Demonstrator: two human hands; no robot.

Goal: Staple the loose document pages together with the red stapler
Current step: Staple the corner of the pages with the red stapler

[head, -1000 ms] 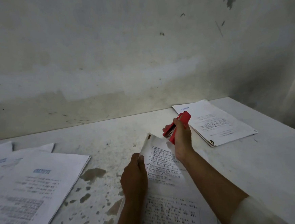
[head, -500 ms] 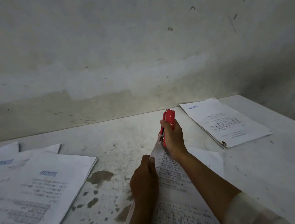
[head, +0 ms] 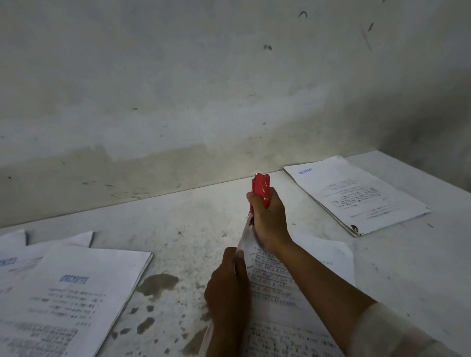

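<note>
My right hand (head: pixel 268 218) grips the red stapler (head: pixel 262 189) upright, its jaws over the top left corner of a set of printed pages (head: pixel 277 293). That corner is lifted off the white table (head: pixel 203 217). My left hand (head: pixel 227 288) pinches the left edge of the same pages a little below the stapler. Whether the jaws are pressed together is hidden by my fingers.
A stapled set of pages (head: pixel 359 194) lies at the back right of the table. Several loose printed sheets (head: pixel 52 299) are spread at the left. Dark stains (head: pixel 155 283) mark the tabletop. A stained wall (head: pixel 221 81) rises behind the table.
My right hand has turned the stapler from a slant to upright and brought it onto the pages' top left corner. My left hand keeps its hold on the edge.
</note>
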